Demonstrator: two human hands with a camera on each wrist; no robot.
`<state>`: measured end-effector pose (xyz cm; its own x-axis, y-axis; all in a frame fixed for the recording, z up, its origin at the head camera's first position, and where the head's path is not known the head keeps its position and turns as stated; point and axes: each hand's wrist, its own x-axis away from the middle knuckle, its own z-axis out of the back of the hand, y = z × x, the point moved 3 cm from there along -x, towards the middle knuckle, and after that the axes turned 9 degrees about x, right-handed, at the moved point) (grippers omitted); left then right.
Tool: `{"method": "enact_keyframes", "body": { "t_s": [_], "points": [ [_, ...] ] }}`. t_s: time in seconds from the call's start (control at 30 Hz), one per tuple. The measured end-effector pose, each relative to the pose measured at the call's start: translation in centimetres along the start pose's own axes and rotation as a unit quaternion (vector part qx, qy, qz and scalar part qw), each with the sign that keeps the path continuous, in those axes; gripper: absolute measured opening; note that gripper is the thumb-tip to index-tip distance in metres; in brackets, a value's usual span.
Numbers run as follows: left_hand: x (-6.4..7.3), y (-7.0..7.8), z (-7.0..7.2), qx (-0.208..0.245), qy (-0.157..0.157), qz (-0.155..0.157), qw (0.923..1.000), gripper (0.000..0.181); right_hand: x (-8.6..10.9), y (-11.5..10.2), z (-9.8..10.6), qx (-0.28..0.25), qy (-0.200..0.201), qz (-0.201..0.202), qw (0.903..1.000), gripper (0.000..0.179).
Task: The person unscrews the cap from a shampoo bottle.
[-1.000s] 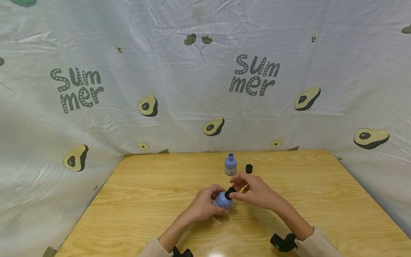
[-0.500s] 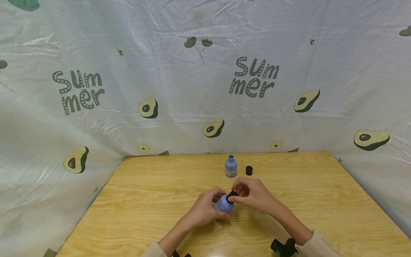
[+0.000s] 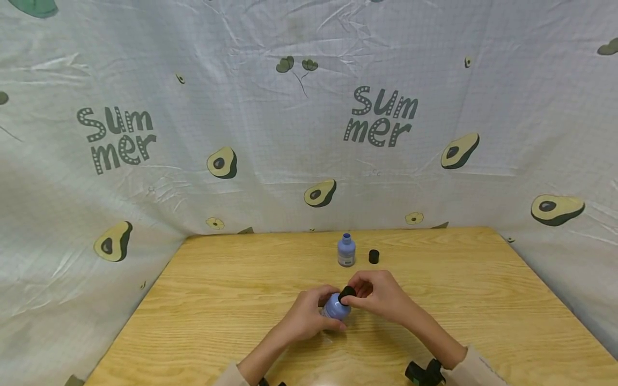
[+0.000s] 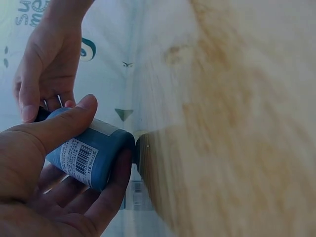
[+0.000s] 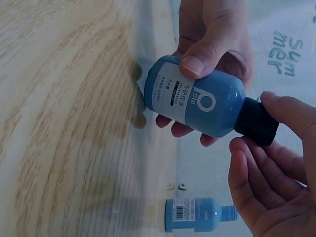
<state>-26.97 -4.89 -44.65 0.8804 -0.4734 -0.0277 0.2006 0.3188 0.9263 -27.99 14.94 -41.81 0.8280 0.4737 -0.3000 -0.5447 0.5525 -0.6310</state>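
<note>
My left hand (image 3: 305,316) grips a small blue bottle (image 3: 336,307) round its body, tilted with its neck toward the right. A black cap (image 5: 256,121) sits at the bottle's neck, and my right hand (image 3: 381,295) pinches it between thumb and fingers. White labels with print show on the bottle in both wrist views; a barcode (image 4: 84,159) faces the left wrist camera. Farther back, a second blue bottle (image 3: 346,251) stands upright with its neck uncovered. Just right of it a loose black cap (image 3: 374,257) rests on the table.
The wooden table (image 3: 232,279) carries all of this. A pale cloth (image 3: 270,118) printed with avocados and lettering hangs behind it and along the sides. Black wrist devices (image 3: 425,372) sit on both forearms.
Both hands and the held bottle sit slightly lower in the head view than a second ago. The right fingers have shifted their hold around the cap. The standing bottle and loose cap stay put.
</note>
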Motion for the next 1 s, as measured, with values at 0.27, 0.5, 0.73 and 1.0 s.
{"method": "enact_keyframes", "body": {
  "t_s": [0.27,0.5,0.73,1.0],
  "points": [
    [-0.06,-0.07,0.04,0.009,-0.016,-0.007,0.9998,0.055,0.01,-0.06,-0.05,-0.003,0.013,0.034,0.9993,0.019],
    [-0.02,-0.04,0.07,0.011,-0.028,-0.017,0.9994,0.053,0.06,-0.31,-0.02,-0.003,0.017,0.088,0.996,0.019],
    [0.14,-0.12,0.0,0.01,-0.025,-0.01,0.9996,0.054,0.02,-0.09,-0.14,-0.023,-0.009,0.063,0.9977,0.023],
    [0.28,-0.18,-0.09,0.011,-0.017,-0.009,0.9998,0.055,-0.04,0.29,-0.39,-0.036,-0.017,0.031,0.9987,0.026]
  ]
}}
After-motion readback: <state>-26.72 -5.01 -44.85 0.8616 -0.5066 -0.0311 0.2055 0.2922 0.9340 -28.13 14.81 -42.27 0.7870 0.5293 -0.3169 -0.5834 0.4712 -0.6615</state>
